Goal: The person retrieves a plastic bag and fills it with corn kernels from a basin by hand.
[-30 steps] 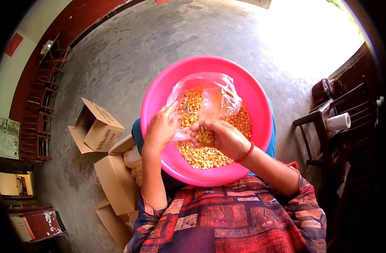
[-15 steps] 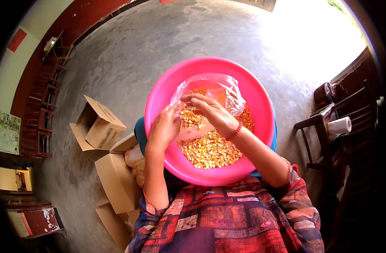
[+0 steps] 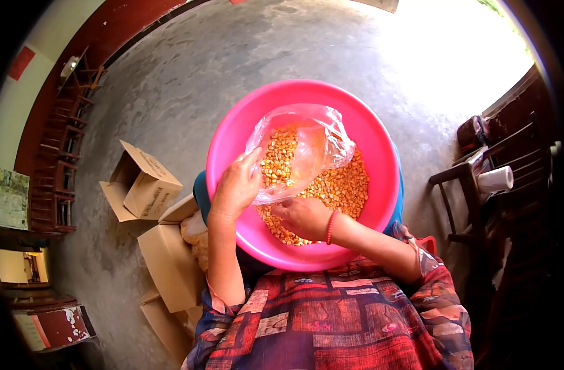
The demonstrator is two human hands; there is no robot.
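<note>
A pink basin (image 3: 380, 185) rests on my lap with loose orange and yellow corn kernels (image 3: 343, 191) across its bottom. On top of them lies a clear plastic bag (image 3: 310, 166), its mouth spread wide and kernels showing inside it. My left hand (image 3: 236, 185) grips the left rim of the bag. Low in the basin, my right hand (image 3: 303, 217) dips into the loose kernels just below the bag's near edge. Its fingers are curled down and their tips are hidden, so what they hold cannot be made out.
Open cardboard boxes (image 3: 171, 265) stand to the left of my legs, with another box (image 3: 149, 191) beyond them. A wooden chair (image 3: 467, 191) with a white paper roll (image 3: 496, 179) is at the right. Several dark chairs (image 3: 54, 185) line the left wall.
My right hand has come down from above the bag's mouth to the loose kernels on the near side. My left hand stays at the bag's left rim.
</note>
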